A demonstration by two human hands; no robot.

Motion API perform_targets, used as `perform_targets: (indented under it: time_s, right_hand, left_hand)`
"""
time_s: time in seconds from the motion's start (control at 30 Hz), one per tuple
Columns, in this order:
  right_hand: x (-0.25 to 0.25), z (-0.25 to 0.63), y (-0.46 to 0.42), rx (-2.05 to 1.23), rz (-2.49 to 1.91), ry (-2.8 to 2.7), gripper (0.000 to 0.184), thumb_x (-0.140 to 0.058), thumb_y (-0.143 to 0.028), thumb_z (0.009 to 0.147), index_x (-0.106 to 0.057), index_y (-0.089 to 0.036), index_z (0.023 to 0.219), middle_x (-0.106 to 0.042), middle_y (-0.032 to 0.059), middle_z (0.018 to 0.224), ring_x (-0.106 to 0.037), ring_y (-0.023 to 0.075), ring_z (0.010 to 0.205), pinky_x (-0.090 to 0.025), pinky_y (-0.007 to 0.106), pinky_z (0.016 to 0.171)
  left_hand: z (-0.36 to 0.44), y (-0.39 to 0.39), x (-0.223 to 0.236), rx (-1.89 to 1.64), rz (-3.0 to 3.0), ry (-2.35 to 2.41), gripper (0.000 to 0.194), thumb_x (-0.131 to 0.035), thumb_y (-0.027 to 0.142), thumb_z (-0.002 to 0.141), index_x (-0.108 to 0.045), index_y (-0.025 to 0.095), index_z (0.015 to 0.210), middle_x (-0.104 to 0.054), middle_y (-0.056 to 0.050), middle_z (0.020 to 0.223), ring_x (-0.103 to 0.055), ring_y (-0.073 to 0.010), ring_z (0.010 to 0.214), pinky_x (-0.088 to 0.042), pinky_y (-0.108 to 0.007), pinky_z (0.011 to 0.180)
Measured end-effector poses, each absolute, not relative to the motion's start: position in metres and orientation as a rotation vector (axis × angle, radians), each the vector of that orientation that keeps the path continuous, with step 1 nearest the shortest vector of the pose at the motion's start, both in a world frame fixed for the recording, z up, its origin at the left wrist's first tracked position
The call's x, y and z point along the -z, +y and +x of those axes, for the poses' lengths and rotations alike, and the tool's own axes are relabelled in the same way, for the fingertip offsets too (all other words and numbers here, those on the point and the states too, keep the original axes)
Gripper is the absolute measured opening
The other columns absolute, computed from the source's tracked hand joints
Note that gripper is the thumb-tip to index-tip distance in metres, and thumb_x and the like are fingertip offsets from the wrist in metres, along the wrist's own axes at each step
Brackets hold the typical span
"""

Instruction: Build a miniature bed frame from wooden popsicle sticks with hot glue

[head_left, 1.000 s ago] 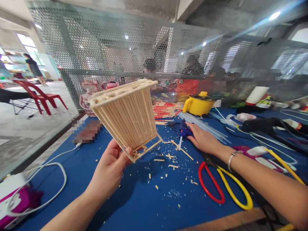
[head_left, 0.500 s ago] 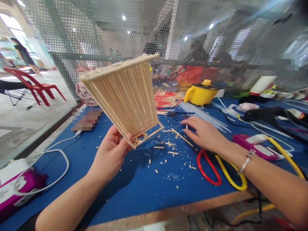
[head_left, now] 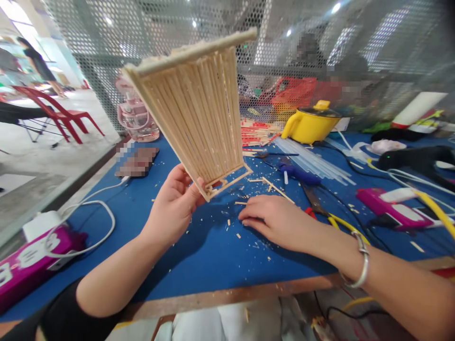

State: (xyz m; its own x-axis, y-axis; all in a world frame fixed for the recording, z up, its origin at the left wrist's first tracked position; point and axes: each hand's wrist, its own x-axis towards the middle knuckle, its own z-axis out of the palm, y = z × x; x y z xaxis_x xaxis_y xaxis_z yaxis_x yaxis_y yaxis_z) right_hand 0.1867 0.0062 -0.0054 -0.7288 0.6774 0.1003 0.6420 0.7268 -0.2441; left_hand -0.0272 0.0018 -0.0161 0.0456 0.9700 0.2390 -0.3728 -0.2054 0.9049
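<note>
My left hand [head_left: 174, 203] grips the lower corner of a panel of thin wooden sticks [head_left: 195, 113], thumb in front. The panel is raised above the blue tabletop [head_left: 199, 265] and tilted, with a thicker rod along its top and a narrow open frame at its bottom. My right hand [head_left: 273, 220] rests low over the table among short stick pieces [head_left: 241, 203], thumb and fingertips close together in a pinch. What lies between them is hidden. Scissors [head_left: 316, 201] with red and yellow handles lie partly behind this hand. Beyond them is a blue glue gun [head_left: 300, 174].
A yellow electric pot [head_left: 313, 127] stands at the back beside clear glue sticks [head_left: 316, 161] and a heap of red-marked sticks [head_left: 261, 132]. Purple power strips [head_left: 39, 255] with cables lie at both sides. A phone [head_left: 138, 161] is at left. Perforated metal sheeting [head_left: 177, 28] closes off the back.
My right hand has moved left and nearer from beside the glue gun to the stick pieces, its fingers drawing together. My left hand still holds the panel. The view has shifted slightly.
</note>
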Motion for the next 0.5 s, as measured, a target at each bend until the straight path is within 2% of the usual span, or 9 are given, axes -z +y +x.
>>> perform_targets:
  time_s: [0.17,0.33,0.5]
  right_hand:
    - [0.017,0.172,0.019,-0.155,-0.913,-2.840,0.021,-0.053,-0.024,0.091,-0.073,-0.024,0.097,-0.070,0.0044,0.088,-0.063,0.0168,0.081,-0.043,0.028,0.071]
    - [0.018,0.166,0.020,-0.079,-0.936,-2.881,0.026,-0.051,-0.035,0.092,-0.073,-0.023,0.089,-0.069,0.0040,0.082,-0.062,0.0180,0.078,-0.041,0.030,0.070]
    - [0.013,0.161,0.015,-0.113,-0.917,-2.884,0.023,-0.053,-0.029,0.091,-0.070,-0.020,0.079,-0.068,0.0041,0.079,-0.060,0.0160,0.075,-0.040,0.028,0.069]
  left_hand:
    - [-0.027,0.002,0.017,-1.447,1.110,0.720,0.027,-0.062,0.030,0.085,-0.052,0.022,0.109,-0.064,-0.005,0.110,-0.066,-0.0166,0.093,-0.054,-0.028,0.078]
    - [-0.026,0.000,0.016,-1.437,1.108,0.745,0.025,-0.064,0.031,0.083,-0.055,0.022,0.105,-0.065,-0.002,0.100,-0.064,-0.0128,0.080,-0.052,-0.022,0.067]
    - [-0.025,-0.001,0.017,-1.444,1.098,0.744,0.024,-0.066,0.032,0.082,-0.058,0.023,0.102,-0.066,0.000,0.093,-0.064,-0.0124,0.078,-0.051,-0.022,0.067]
